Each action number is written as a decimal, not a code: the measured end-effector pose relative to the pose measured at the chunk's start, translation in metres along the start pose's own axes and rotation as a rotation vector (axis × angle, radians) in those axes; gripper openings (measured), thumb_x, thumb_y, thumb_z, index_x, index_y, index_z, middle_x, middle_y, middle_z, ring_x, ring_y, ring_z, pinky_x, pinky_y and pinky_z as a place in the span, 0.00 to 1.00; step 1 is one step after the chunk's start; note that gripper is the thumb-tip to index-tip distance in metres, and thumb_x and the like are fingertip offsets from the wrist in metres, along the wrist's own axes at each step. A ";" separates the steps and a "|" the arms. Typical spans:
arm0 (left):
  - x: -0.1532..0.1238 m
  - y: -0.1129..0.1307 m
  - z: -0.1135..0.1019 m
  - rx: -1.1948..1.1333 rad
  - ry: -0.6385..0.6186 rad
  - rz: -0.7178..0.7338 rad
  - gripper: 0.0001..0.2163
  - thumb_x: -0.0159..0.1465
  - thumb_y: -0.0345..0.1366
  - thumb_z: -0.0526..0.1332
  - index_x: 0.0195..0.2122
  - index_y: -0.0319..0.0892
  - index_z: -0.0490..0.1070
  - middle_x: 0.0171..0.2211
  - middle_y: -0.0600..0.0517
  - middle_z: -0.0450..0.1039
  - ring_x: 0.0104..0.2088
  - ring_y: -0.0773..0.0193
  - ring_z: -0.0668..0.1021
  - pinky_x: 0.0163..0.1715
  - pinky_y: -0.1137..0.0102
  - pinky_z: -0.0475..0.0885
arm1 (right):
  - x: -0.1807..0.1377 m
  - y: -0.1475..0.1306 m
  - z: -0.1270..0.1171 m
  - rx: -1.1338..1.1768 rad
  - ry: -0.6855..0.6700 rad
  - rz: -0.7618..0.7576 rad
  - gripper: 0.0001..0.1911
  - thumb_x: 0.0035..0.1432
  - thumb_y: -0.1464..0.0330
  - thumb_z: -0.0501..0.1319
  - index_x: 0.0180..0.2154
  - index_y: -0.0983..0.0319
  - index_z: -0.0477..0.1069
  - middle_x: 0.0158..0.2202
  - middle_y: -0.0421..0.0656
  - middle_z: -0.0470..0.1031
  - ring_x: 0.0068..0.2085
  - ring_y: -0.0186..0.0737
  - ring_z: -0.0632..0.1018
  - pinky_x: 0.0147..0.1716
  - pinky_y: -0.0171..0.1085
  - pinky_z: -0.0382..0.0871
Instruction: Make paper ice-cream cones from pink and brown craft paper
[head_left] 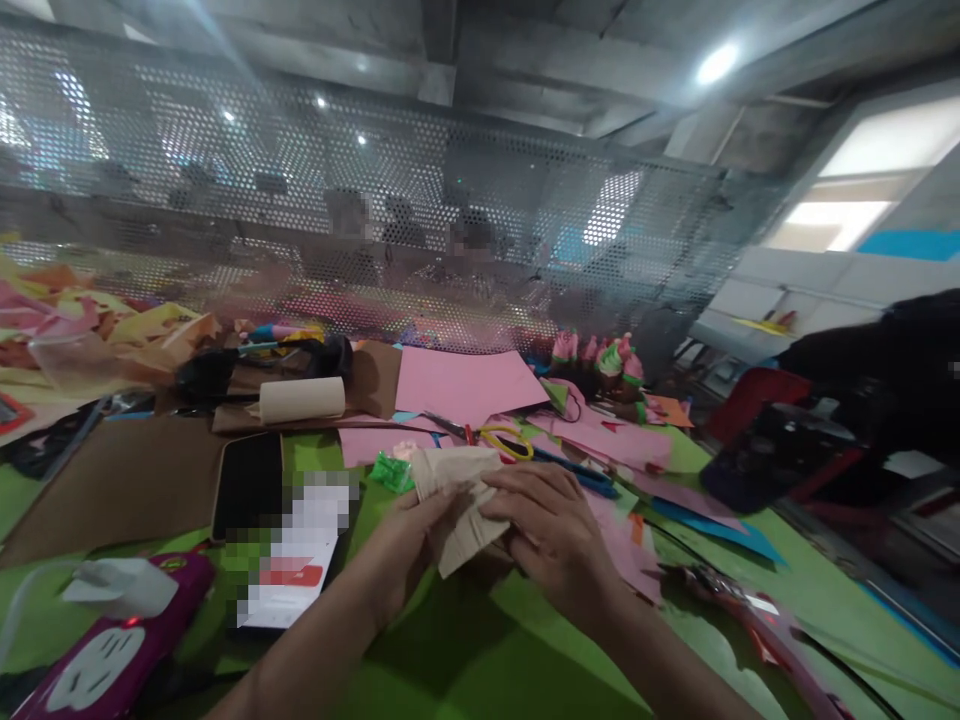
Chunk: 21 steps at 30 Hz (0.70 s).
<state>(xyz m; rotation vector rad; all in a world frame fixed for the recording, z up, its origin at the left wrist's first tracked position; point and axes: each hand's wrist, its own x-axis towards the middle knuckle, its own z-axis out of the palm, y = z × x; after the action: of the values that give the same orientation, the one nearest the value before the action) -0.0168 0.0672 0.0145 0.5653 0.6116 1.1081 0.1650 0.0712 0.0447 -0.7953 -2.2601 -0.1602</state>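
Both of my hands meet over the green table [465, 650], gripping a folded piece of beige paper [454, 490]. My left hand [409, 545] pinches its lower left edge with fingers closed on it. My right hand [551, 530] covers its right side, fingers curled over the fold. The paper's upper part sticks up above my fingers. Just behind it lie yellow-handled scissors [504, 440] and a small green crumpled scrap [391, 472].
Pink paper sheets [465, 385] and brown card [120, 480] cover the table, with a black phone [247, 485], a cream paper roll [301, 399], a magenta power strip [112, 650] and pink-green paper flowers [607, 360]. A perforated metal screen [375, 220] stands behind. A dark-sleeved person [885, 370] sits right.
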 end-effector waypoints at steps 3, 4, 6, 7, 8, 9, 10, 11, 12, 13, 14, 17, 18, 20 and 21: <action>0.001 -0.001 0.000 -0.010 0.092 -0.046 0.14 0.59 0.35 0.67 0.46 0.37 0.76 0.39 0.43 0.82 0.38 0.55 0.82 0.38 0.67 0.76 | -0.004 0.007 0.001 0.162 -0.009 0.168 0.18 0.49 0.82 0.61 0.36 0.56 0.76 0.54 0.43 0.75 0.55 0.49 0.70 0.52 0.48 0.63; 0.001 -0.002 -0.001 -0.011 0.097 -0.054 0.14 0.60 0.35 0.67 0.47 0.37 0.76 0.39 0.43 0.82 0.39 0.56 0.82 0.38 0.67 0.76 | -0.005 0.009 0.002 0.224 -0.018 0.233 0.15 0.50 0.80 0.62 0.35 0.55 0.77 0.56 0.44 0.72 0.57 0.50 0.69 0.53 0.49 0.63; 0.003 -0.004 -0.003 -0.018 0.085 -0.055 0.15 0.61 0.34 0.66 0.48 0.37 0.75 0.40 0.43 0.82 0.41 0.55 0.82 0.39 0.68 0.77 | -0.005 0.012 0.001 0.358 -0.028 0.368 0.08 0.52 0.75 0.66 0.33 0.56 0.77 0.60 0.45 0.68 0.61 0.51 0.66 0.55 0.50 0.62; 0.003 -0.006 -0.004 -0.022 0.068 -0.052 0.15 0.61 0.34 0.67 0.49 0.38 0.75 0.41 0.43 0.82 0.42 0.56 0.82 0.40 0.68 0.76 | -0.005 0.013 0.001 0.425 -0.027 0.435 0.04 0.53 0.71 0.67 0.32 0.56 0.77 0.61 0.45 0.66 0.62 0.52 0.65 0.56 0.50 0.61; 0.003 -0.008 -0.005 -0.026 0.044 -0.049 0.15 0.61 0.34 0.67 0.49 0.38 0.75 0.42 0.43 0.81 0.42 0.56 0.82 0.40 0.68 0.76 | -0.004 0.013 0.001 0.488 -0.020 0.498 0.01 0.54 0.68 0.67 0.31 0.57 0.76 0.62 0.46 0.65 0.62 0.52 0.65 0.57 0.50 0.61; 0.003 -0.009 -0.006 -0.029 0.015 -0.046 0.15 0.61 0.34 0.67 0.49 0.38 0.75 0.43 0.43 0.81 0.43 0.56 0.82 0.41 0.68 0.76 | -0.004 0.013 0.001 0.546 -0.010 0.555 0.04 0.53 0.66 0.68 0.30 0.58 0.75 0.61 0.47 0.66 0.61 0.52 0.67 0.56 0.49 0.61; 0.003 -0.010 -0.006 -0.027 -0.016 -0.046 0.15 0.61 0.35 0.67 0.49 0.38 0.76 0.44 0.43 0.81 0.44 0.56 0.81 0.42 0.68 0.75 | -0.003 0.012 0.002 0.597 -0.002 0.608 0.06 0.53 0.64 0.68 0.29 0.58 0.74 0.58 0.48 0.69 0.58 0.52 0.70 0.55 0.48 0.63; 0.003 -0.011 -0.007 -0.015 -0.043 -0.047 0.15 0.62 0.37 0.66 0.49 0.38 0.76 0.46 0.42 0.80 0.44 0.56 0.81 0.42 0.68 0.75 | -0.003 0.010 0.004 0.643 0.001 0.662 0.08 0.53 0.63 0.68 0.28 0.59 0.73 0.52 0.48 0.73 0.53 0.50 0.73 0.52 0.47 0.65; 0.002 -0.012 -0.007 0.008 -0.062 -0.048 0.16 0.63 0.38 0.66 0.50 0.38 0.76 0.47 0.42 0.80 0.45 0.56 0.81 0.42 0.69 0.74 | -0.003 0.009 0.005 0.682 0.003 0.715 0.09 0.52 0.63 0.68 0.28 0.59 0.72 0.45 0.47 0.76 0.47 0.48 0.76 0.48 0.45 0.67; 0.001 -0.012 -0.007 0.039 -0.070 -0.049 0.16 0.63 0.40 0.65 0.50 0.38 0.76 0.47 0.42 0.79 0.45 0.56 0.80 0.42 0.69 0.74 | -0.003 0.007 0.007 0.711 0.007 0.768 0.09 0.52 0.62 0.68 0.27 0.59 0.71 0.38 0.45 0.77 0.41 0.45 0.77 0.44 0.43 0.68; 0.000 -0.012 -0.006 0.072 -0.079 -0.048 0.17 0.64 0.42 0.64 0.51 0.39 0.75 0.48 0.42 0.79 0.46 0.55 0.80 0.41 0.69 0.73 | -0.004 0.006 0.009 0.731 0.015 0.811 0.10 0.51 0.62 0.68 0.27 0.59 0.70 0.32 0.42 0.75 0.36 0.43 0.76 0.39 0.40 0.69; -0.004 -0.009 -0.003 0.156 -0.145 -0.013 0.21 0.64 0.47 0.63 0.54 0.40 0.74 0.50 0.42 0.77 0.49 0.53 0.78 0.43 0.67 0.72 | -0.005 0.002 0.013 0.725 0.079 0.856 0.11 0.50 0.62 0.68 0.25 0.60 0.69 0.27 0.38 0.71 0.31 0.39 0.72 0.33 0.36 0.66; -0.006 -0.007 -0.001 0.175 -0.181 0.014 0.23 0.63 0.48 0.63 0.55 0.40 0.73 0.51 0.41 0.76 0.51 0.52 0.77 0.45 0.66 0.72 | -0.005 0.001 0.014 0.705 0.101 0.851 0.12 0.50 0.61 0.67 0.25 0.60 0.68 0.27 0.38 0.71 0.31 0.39 0.72 0.33 0.36 0.66; -0.008 -0.005 0.004 0.205 -0.255 0.073 0.27 0.60 0.49 0.66 0.57 0.41 0.71 0.53 0.41 0.75 0.52 0.49 0.76 0.46 0.64 0.72 | -0.005 0.000 0.014 0.661 0.133 0.839 0.13 0.52 0.61 0.66 0.24 0.60 0.68 0.27 0.39 0.71 0.31 0.39 0.71 0.34 0.36 0.65; -0.010 -0.005 0.007 0.217 -0.283 0.099 0.28 0.57 0.48 0.69 0.57 0.42 0.71 0.53 0.41 0.75 0.52 0.48 0.76 0.46 0.63 0.72 | -0.004 -0.001 0.014 0.641 0.145 0.838 0.13 0.52 0.61 0.66 0.24 0.60 0.67 0.26 0.39 0.70 0.31 0.39 0.71 0.34 0.36 0.65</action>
<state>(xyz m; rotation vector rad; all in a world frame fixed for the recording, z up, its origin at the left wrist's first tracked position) -0.0123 0.0560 0.0177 0.9313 0.4630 1.0365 0.1589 0.0729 0.0318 -1.2173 -1.5214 0.8200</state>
